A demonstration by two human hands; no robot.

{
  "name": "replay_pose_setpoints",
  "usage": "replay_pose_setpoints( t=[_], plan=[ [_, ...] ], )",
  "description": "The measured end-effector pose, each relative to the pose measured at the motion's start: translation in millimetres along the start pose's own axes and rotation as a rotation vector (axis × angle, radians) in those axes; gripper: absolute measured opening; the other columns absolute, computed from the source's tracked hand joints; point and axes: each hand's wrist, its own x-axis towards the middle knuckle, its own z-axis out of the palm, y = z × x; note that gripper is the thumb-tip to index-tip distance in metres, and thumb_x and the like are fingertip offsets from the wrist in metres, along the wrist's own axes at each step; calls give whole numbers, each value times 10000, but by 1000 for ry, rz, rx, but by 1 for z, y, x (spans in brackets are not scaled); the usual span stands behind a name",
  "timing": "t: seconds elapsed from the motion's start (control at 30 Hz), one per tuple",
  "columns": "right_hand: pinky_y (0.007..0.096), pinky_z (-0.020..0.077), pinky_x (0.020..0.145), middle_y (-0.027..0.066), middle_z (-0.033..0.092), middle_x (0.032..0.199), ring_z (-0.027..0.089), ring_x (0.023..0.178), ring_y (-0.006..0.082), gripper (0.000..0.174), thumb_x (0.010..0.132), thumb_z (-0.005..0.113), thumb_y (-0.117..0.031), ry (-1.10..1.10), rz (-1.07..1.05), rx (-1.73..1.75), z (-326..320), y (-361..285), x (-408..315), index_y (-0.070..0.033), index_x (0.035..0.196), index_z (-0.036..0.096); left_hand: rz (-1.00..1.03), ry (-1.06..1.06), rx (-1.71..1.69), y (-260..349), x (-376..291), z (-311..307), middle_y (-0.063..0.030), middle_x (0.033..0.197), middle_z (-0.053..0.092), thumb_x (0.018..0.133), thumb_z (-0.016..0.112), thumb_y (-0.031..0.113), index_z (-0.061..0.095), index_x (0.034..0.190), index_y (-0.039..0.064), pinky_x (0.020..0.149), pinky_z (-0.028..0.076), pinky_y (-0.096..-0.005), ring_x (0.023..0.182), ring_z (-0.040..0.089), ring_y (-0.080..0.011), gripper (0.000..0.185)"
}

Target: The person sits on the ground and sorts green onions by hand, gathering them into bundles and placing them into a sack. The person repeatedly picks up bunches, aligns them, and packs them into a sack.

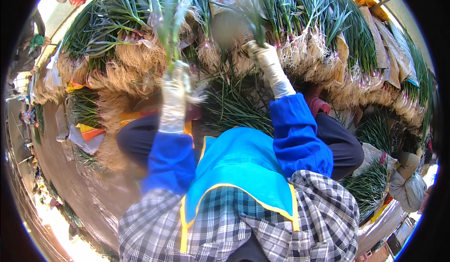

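Note:
Both my hands wear pale gloves. My left hand (177, 86), blurred, grips a few green-leaved plants by the lower stems; their leaves (168, 22) point up and pale roots hang at its right side. My right hand (262, 54) is closed around the stems of another green bunch (256, 19), its leaves upward; what lies below the fist is hard to make out. Between and beyond the hands stand bunches of rooted green plants, like young garlic, with a root mass (209, 52) facing me. Loose green plants (235, 109) lie between my knees.
Rows of rooted bunches (140, 56) curve around the far side, with more bunches (309, 45) to the right. Sacking (378, 40) hangs among them. Stacked roots (112, 128) lie left of my knee. Another person (409, 188) is at the right edge, beside heaped greens (369, 184).

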Motion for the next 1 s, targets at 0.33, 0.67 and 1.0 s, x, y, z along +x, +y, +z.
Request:
replay_pose_setpoints(
  t=[0.33, 0.67, 1.0],
  plan=[
    [526, 345, 950, 110, 454, 1298, 386, 1215, 344, 371, 804, 487, -157, -472, -608, -1324, 40, 192, -21, -208, 1158, 584, -399, -60, 46, -27, 25, -3, 50, 496, 383, 849, 631, 132, 590, 930, 79, 368, 297, -246, 374, 346, -80, 105],
    [399, 393, 904, 106, 551, 1183, 539, 1031, 193, 410, 938, 336, -340, -554, 97, -1582, -148, 211, -152, -106, 1217, 523, -387, -415, -479, -61, 36, 30, 37, 562, 420, 880, 590, 156, 493, 1230, 101, 395, 313, -225, 414, 349, -65, 367],
    [425, 485, 644, 122, 638, 755, 616, 737, 327, 301, 826, 570, -390, 238, -318, -1275, -78, 1, 9, -93, 865, 599, -465, -347, -200, -59, 56, 102, -114, 1005, 648, 855, 615, 138, 557, 1081, 71, 394, 369, -214, 435, 415, -63, 243]
  ],
)
